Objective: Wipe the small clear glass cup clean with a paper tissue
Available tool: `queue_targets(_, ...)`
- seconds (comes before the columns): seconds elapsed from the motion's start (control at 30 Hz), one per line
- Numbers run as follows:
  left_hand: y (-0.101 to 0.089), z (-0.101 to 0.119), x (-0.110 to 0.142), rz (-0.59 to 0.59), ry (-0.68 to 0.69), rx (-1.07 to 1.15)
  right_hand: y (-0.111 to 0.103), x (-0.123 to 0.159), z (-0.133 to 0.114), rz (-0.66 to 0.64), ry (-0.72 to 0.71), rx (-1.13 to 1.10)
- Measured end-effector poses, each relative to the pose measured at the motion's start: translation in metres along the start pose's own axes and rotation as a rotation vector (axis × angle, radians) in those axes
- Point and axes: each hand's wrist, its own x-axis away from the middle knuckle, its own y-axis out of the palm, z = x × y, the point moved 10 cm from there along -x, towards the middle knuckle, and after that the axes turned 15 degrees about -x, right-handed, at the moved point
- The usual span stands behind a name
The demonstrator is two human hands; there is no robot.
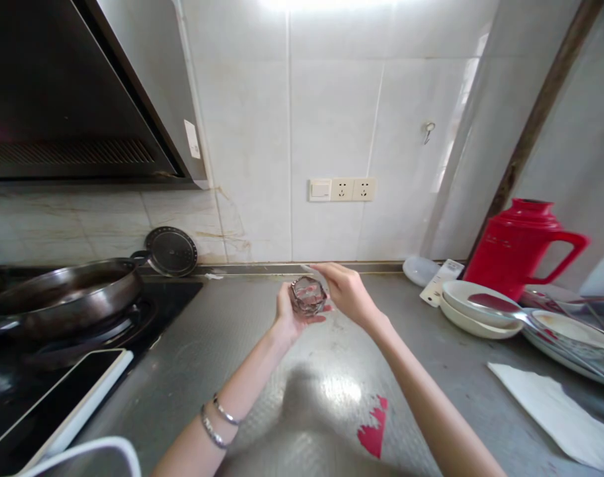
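A small clear faceted glass [308,295] sits in the palm of my left hand [288,314], whose fingers curl under and around it above the steel counter. My right hand [345,289] is beside the glass on its right, fingers closed in a pinch at the rim, touching it. Two silver bracelets ring my left wrist [217,420].
A dark wok [63,291] sits on the stove at left, a round lid [173,250] against the wall, a tablet [58,404] at the near left. Stacked white bowls [473,305], plates, a red jug [523,245] and white paper [555,411] crowd the right. A red scrap [375,430] lies on the counter.
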Motion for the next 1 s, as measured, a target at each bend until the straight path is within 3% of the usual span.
queue_targets(0.13, 0.002, 0.018, 0.005, -0.031, 0.097, -0.102, -0.052, 0.005, 0.029, 0.336, 0.129, 0.004)
queue_targets(0.23, 0.005, 0.023, 0.007, -0.068, 0.089, -0.11, -0.061, 0.011, 0.058, 0.408, 0.33, -0.068)
queue_targets(0.37, 0.009, 0.023, 0.007, -0.137, 0.06, -0.14, -0.027, 0.015, 0.089, 0.189, 0.567, -0.303)
queue_targets(0.5, 0.013, 0.02, 0.007, -0.226, 0.047, -0.175, 0.013, 0.024, 0.098, -0.054, 0.742, -0.562)
queue_targets(0.67, 0.021, 0.012, 0.01, -0.33, 0.006, -0.253, 0.028, 0.023, 0.074, -0.254, 0.649, -0.624)
queue_targets(0.9, 0.026, 0.01, 0.014, -0.378, -0.025, -0.334, 0.04, 0.025, 0.064, -0.364, 0.636, -0.653)
queue_targets(1.0, 0.024, 0.01, 0.014, -0.384, -0.044, -0.318, 0.048, 0.028, 0.07, -0.345, 0.678, -0.698)
